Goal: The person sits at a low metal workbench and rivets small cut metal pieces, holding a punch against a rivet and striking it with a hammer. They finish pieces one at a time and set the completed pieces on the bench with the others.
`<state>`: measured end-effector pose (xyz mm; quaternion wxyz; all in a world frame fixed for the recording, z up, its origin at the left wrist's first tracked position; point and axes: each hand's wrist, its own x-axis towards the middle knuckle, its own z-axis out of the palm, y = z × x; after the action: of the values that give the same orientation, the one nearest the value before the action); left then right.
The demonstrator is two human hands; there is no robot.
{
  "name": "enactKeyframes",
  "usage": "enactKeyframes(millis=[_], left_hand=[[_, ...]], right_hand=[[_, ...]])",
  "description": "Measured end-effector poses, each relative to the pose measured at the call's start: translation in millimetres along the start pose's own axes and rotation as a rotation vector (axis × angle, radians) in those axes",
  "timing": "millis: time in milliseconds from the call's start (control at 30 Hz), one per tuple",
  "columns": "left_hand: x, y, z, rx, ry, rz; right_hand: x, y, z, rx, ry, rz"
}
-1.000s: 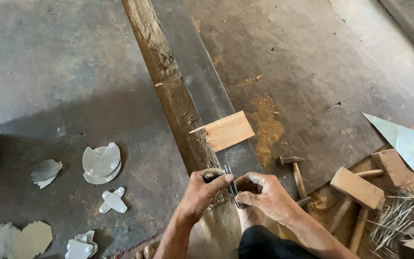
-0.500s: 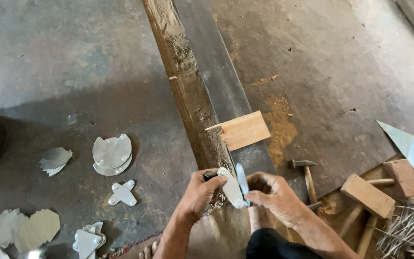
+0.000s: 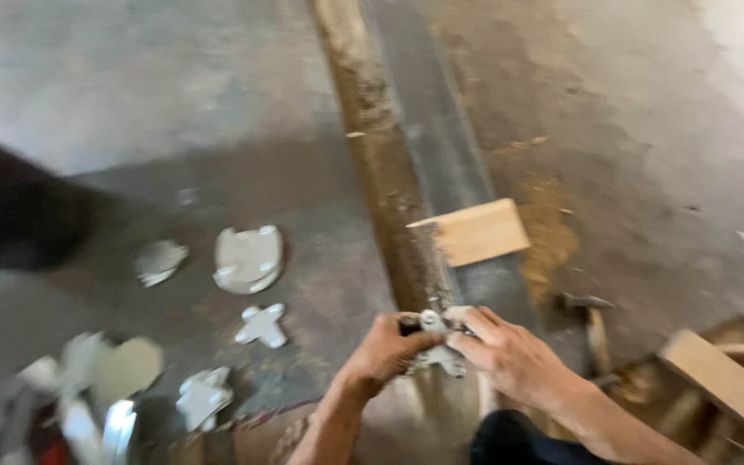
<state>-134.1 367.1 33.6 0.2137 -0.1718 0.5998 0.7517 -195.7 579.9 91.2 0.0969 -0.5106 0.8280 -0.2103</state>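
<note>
The view is blurred by motion. My left hand (image 3: 382, 351) and my right hand (image 3: 514, 357) meet over the near end of a long weathered wooden beam (image 3: 381, 172) lying on the concrete floor. Together they pinch a small shiny metal piece (image 3: 437, 337) between the fingertips, and the left also seems to hold a dark tool handle. A small pale wooden block (image 3: 480, 231) rests on the beam just beyond my hands.
Several cut metal shapes lie on the floor at left, among them a rounded plate (image 3: 249, 258) and a cross-shaped piece (image 3: 263, 325). A hammer (image 3: 594, 323) and wood offcuts (image 3: 716, 375) sit at right. A dark shape (image 3: 10, 211) is at the far left.
The camera has swung right and down, so everything shifts in the picture and blurs. My hands stay together on the metal piece at the beam's near end.
</note>
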Motion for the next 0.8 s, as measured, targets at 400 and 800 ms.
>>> enactKeyframes(millis=[400, 800], left_hand=[[-56.0, -45.8, -211.3, 0.211, 0.842, -0.047], [-60.7, -41.4, -243.7, 0.776, 1.028, -0.118]], right_hand=[[-58.5, 37.2, 119.6, 0.934, -0.607, 0.91], [-66.1, 55.6, 170.2, -0.145, -0.386, 0.523]])
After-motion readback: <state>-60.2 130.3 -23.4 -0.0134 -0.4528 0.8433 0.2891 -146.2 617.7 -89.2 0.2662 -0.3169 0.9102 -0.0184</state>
